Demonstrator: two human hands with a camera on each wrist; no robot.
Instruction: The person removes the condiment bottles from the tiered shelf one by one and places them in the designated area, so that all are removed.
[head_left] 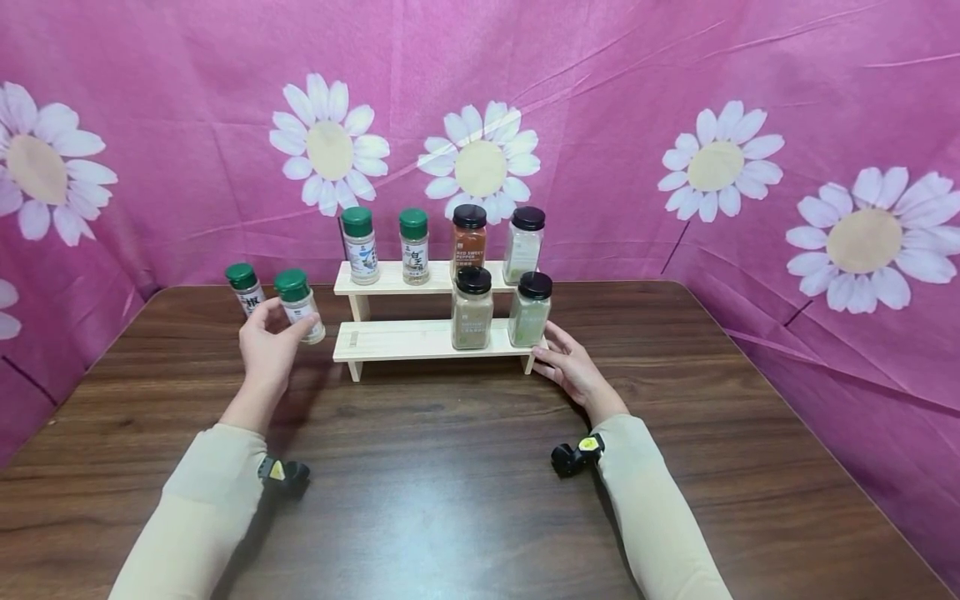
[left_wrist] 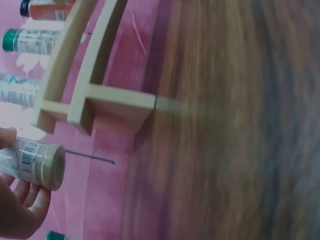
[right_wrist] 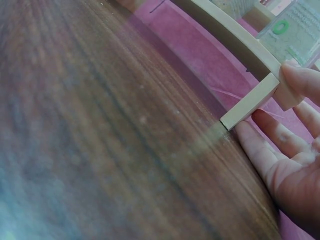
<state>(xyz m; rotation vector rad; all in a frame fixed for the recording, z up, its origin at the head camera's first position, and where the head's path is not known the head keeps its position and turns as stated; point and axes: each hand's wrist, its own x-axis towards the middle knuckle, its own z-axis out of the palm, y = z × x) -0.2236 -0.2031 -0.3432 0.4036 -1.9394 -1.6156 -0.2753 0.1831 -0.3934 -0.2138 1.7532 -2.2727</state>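
My left hand [head_left: 267, 343] holds a green-capped spice jar [head_left: 299, 310], tilted, to the left of a two-tier wooden spice rack [head_left: 390, 340]. In the left wrist view this spice jar [left_wrist: 31, 162] shows a barcode label and pale contents, with the fingers below it and the thumb above. At the rack's right end, my right hand [head_left: 572, 367] grips the lower shelf, thumb at the shelf edge and fingers by the leg [right_wrist: 250, 102]. Right above that hand stands a black-capped jar of pale green powder [head_left: 530, 310].
Another green-capped jar [head_left: 246, 287] stands on the table [head_left: 420, 467] behind my left hand. The upper shelf carries two green-capped jars [head_left: 362, 246], a red pepper jar [head_left: 468, 242] and a black-capped jar [head_left: 523, 247]. A tan powder jar [head_left: 472, 310] is on the lower shelf.
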